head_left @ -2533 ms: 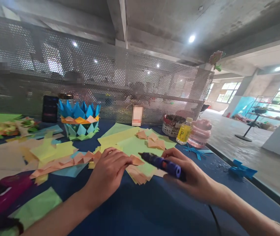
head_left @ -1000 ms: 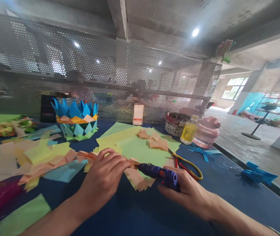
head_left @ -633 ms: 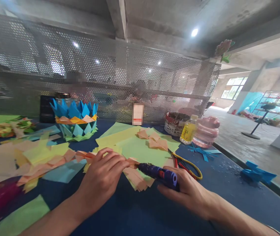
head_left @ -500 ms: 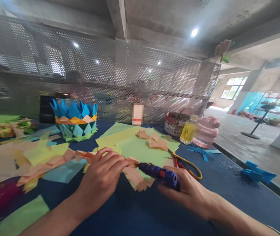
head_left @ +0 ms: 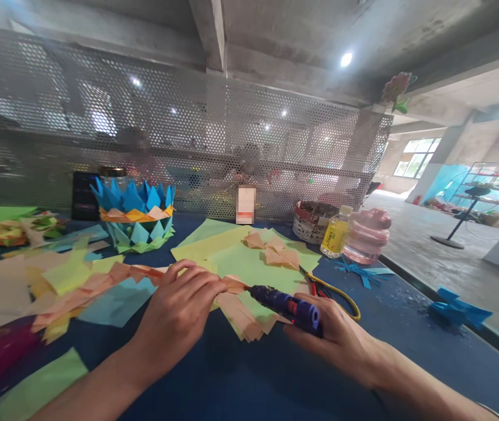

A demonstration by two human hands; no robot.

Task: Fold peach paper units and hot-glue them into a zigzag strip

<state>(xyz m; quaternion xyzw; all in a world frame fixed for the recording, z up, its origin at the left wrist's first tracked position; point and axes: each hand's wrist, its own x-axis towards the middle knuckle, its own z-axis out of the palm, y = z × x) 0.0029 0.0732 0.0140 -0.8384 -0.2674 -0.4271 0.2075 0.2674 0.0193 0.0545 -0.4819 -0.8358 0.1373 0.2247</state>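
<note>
My left hand [head_left: 183,307] is closed on one end of a strip of folded orange paper [head_left: 103,285], which trails left across the table. A folded tip [head_left: 234,285] of orange paper pokes out past its fingers. In my right hand [head_left: 335,327] is a dark blue glue gun [head_left: 282,305], pointed left, with its nozzle at or very near that tip; whether they touch I cannot tell. Below the nozzle lies a stack of orange paper slips [head_left: 245,318]. Beyond are green paper sheets [head_left: 241,260] bearing several folded orange pieces [head_left: 281,256].
Scissors [head_left: 341,297] with yellow and red handles lie beside my right hand. A blue folded-paper basket [head_left: 138,216] stands at back left. A yellow bottle [head_left: 336,234], a pink jug [head_left: 367,237] and a round woven basket [head_left: 313,221] stand at back right, before a perforated metal screen [head_left: 188,128].
The glue gun and my right hand have shifted slightly right, baring more of the folded orange tip. My left hand keeps its grip almost in place.
</note>
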